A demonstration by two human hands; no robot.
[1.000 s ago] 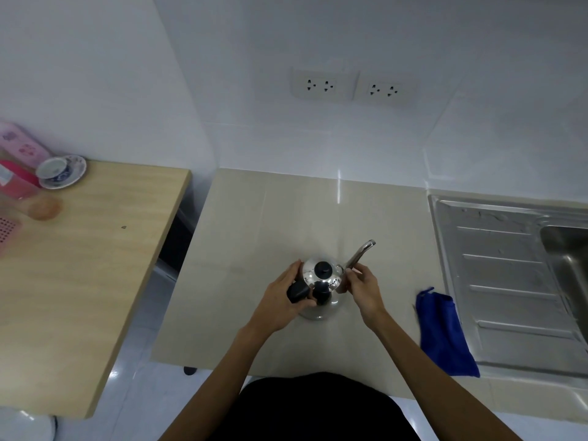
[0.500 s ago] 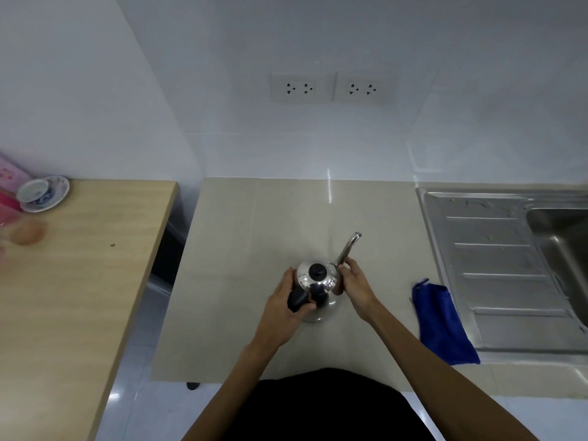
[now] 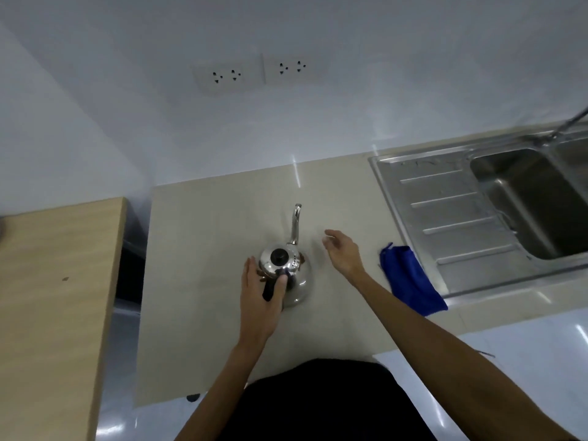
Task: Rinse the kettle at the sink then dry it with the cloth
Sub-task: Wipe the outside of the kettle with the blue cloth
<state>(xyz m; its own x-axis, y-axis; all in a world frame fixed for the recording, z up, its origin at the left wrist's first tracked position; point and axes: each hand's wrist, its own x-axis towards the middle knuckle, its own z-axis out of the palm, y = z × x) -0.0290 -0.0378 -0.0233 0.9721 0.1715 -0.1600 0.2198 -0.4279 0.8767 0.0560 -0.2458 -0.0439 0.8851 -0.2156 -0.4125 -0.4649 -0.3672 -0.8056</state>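
A small shiny steel kettle (image 3: 297, 278) with a black lid knob and a long thin spout stands on the beige counter (image 3: 206, 237). My left hand (image 3: 261, 291) is closed around its black handle at the near side. My right hand (image 3: 342, 249) hovers just right of the kettle, fingers apart, holding nothing. A blue cloth (image 3: 410, 278) lies on the counter to the right, against the sink's edge. The steel sink (image 3: 445, 211) with its ribbed drainboard and basin sits at the right.
A tap (image 3: 569, 125) reaches over the basin at the far right. A wooden table (image 3: 54, 275) stands left of the counter across a dark gap. Two wall sockets (image 3: 254, 73) are above the counter.
My right hand has let go of the kettle's spout and moved away to the right, fingers spread. My left hand stays on the handle. The view has swung right, showing more of the sink.
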